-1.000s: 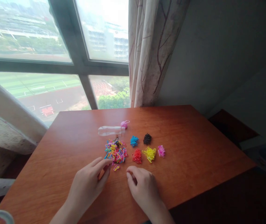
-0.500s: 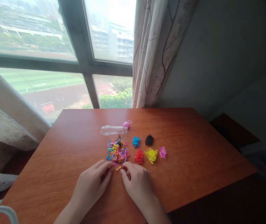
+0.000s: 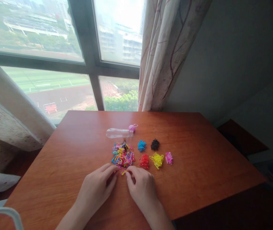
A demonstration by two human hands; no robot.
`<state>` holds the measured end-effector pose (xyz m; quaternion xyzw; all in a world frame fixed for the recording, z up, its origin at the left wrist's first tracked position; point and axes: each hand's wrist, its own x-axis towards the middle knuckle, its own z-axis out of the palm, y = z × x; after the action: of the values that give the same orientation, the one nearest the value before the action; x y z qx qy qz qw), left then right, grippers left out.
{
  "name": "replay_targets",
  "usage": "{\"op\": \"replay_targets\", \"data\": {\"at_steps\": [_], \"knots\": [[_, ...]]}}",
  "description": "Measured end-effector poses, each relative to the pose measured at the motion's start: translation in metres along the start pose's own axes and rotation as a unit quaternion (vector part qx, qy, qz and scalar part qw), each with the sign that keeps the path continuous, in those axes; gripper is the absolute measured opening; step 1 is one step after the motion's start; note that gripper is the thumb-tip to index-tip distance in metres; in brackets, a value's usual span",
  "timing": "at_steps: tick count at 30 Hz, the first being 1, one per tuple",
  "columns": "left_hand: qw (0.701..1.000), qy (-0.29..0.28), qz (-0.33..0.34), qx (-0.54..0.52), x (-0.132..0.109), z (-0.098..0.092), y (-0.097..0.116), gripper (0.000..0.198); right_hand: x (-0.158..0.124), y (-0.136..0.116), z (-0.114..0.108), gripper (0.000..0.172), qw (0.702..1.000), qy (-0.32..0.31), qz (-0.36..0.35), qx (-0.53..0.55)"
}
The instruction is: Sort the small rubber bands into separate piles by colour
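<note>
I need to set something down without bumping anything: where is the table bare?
The table is bare from the pink pile to the right edge, and left of the mixed pile and bottle. Crowded: left hand and right hand at the mixed pile's near edge; red pile, yellow pile, blue pile and black pile to its right.

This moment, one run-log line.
left hand: at mixed pile, grip unclear; right hand: at loose pieces, grip unclear; blue pile, black pile, red pile, yellow pile, pink pile: separate; clear bottle: lying; pink cap: near its mouth
</note>
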<state>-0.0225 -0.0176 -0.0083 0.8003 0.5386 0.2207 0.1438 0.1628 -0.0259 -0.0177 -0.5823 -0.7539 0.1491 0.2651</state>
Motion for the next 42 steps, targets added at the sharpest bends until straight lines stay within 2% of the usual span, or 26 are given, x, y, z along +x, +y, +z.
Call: {"op": "replay_targets", "data": {"at_steps": [13, 21, 30, 42], "knots": [[1.0, -0.025, 0.0, -0.007, 0.0009, -0.0014, 0.0034, 0.023, -0.001, -0.0007, -0.0013, 0.011, 1.0, -0.005, -0.006, 0.0], [1.0, -0.008, -0.003, -0.017, 0.0007, -0.0016, 0.0047, 0.023, -0.0006, 0.0033, -0.0006, 0.013, 0.999, 0.021, -0.016, 0.045], [0.999, -0.045, -0.008, -0.017, 0.0001, -0.0015, 0.0059, 0.024, -0.002, 0.0055, 0.0015, 0.015, 0.996, 0.032, -0.021, 0.081], [0.998, -0.012, 0.0, -0.054, -0.0015, 0.0038, 0.0068, 0.02, -0.0024, 0.0017, -0.001, 0.016, 0.987, 0.041, -0.024, 0.152]]}}
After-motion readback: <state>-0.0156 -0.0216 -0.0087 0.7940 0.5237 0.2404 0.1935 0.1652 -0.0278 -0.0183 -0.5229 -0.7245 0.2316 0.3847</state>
